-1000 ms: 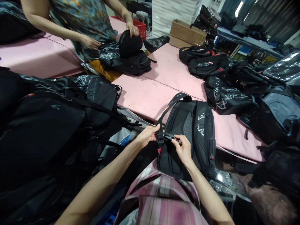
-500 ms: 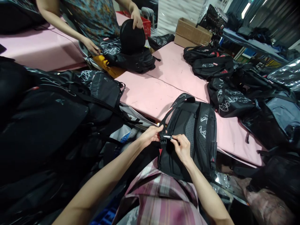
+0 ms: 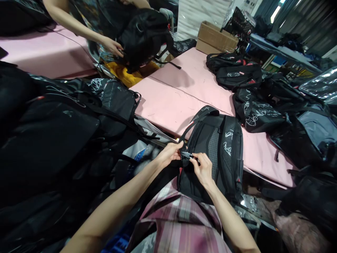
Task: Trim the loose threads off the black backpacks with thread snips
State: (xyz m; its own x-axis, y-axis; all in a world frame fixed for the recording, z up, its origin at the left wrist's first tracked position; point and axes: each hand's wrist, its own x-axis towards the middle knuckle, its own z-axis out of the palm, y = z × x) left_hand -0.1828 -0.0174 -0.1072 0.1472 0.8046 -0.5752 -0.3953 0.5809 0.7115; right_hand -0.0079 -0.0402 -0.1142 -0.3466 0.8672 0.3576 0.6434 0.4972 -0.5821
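A black backpack (image 3: 223, 151) with white scribble print lies back-up at the near edge of the pink table (image 3: 171, 102). My left hand (image 3: 170, 154) pinches the lower end of its shoulder strap (image 3: 196, 117). My right hand (image 3: 202, 168) is closed on small metal snips (image 3: 187, 154), whose tips meet the strap right beside my left fingers.
A heap of black backpacks (image 3: 65, 119) fills the left. More backpacks (image 3: 252, 109) lie along the table's right side. Across the table another person's hand (image 3: 113, 45) lifts a black bag (image 3: 144, 33). A cardboard box (image 3: 216, 37) stands at the far end.
My right hand has brought the snips left up against the strap end. The other person has raised their bag off the table.
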